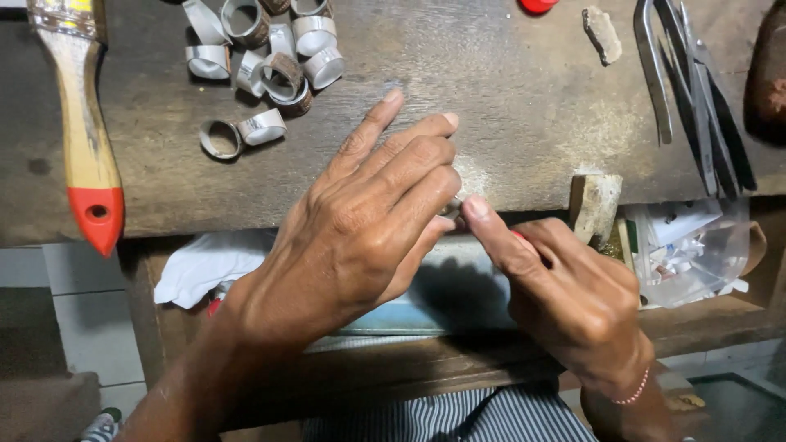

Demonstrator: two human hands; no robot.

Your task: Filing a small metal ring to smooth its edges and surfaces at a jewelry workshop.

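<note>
My left hand (pixel 368 221) reaches over the front edge of a worn wooden bench (pixel 508 106), its fingers stretched out and its thumb side pinching a small metal ring (pixel 451 207), mostly hidden. My right hand (pixel 565 290) comes from the right, its thumb tip touching the same small piece. A bit of red shows inside the right fist; what it is cannot be told. Several silver metal ring bands (pixel 270 57) lie heaped at the bench's far left.
A paintbrush (pixel 86 147) with a wooden handle and red tip lies at the left. Metal tongs and tweezers (pixel 696 90) lie at the far right. A wooden peg block (pixel 595 205) juts from the bench edge. Plastic bag (pixel 696 254) and white cloth (pixel 205 266) sit in the tray below.
</note>
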